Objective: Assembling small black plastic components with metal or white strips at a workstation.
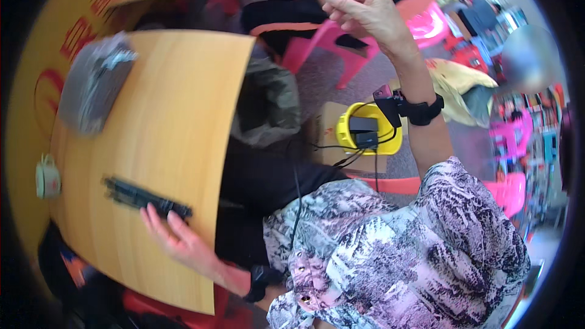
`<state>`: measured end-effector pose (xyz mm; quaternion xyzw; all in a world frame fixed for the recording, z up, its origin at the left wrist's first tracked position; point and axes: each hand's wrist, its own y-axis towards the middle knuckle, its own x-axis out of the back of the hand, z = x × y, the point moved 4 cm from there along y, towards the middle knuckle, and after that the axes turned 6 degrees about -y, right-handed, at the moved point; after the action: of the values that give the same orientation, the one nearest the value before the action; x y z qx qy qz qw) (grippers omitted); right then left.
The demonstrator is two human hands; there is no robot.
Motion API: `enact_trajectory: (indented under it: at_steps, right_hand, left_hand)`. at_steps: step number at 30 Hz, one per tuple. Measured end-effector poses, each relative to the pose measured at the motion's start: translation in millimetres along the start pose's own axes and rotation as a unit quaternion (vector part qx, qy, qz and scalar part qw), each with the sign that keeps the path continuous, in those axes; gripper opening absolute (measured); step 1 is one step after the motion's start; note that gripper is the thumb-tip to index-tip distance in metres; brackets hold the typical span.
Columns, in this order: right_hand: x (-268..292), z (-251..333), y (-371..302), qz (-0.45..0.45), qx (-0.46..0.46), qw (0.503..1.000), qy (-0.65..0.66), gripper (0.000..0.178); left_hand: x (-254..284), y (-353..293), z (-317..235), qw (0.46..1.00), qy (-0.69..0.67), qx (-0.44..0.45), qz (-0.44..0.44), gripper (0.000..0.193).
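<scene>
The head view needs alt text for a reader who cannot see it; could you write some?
The person's left hand rests fingertips on a long black strip on a wooden table, while the right hand is raised empty, fingers curled. A grey plastic bag lies farther along the table.

Single head-worn fisheye view, steeply downward, close over wooden table [177, 116] and lap.

A strip [146, 198] lies on the table [177, 116]; a bag [94, 85], perhaps, lies behind it.

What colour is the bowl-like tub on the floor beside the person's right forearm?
Yellow. The tub holds black boxes and shows best in the head view.
</scene>
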<state>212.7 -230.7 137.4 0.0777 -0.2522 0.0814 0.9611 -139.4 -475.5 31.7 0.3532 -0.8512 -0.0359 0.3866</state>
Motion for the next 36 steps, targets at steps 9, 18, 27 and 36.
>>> enact_trajectory:
  at_steps: [9,18,27,36]
  right_hand:
    - [242,-77,-114,-0.304,-0.129,0.938,0.104,0.026]
    - [309,-241,-276,-0.662,-0.262,0.690,0.131,0.026]
    - [325,-339,-366,-0.409,-0.351,0.842,0.032,0.029]
    - [258,-210,-180,-0.237,-0.190,0.944,0.134,0.047]
  left_hand:
    - [4,15,1,0.987,-0.149,0.047,-0.028,0.032]
    - [-11,36,-73,0.981,-0.136,-0.112,-0.080,0.026]
    - [-87,29,-103,0.942,-0.185,-0.254,0.122,0.023]
    - [-109,17,-111,0.944,-0.170,-0.195,0.203,0.018]
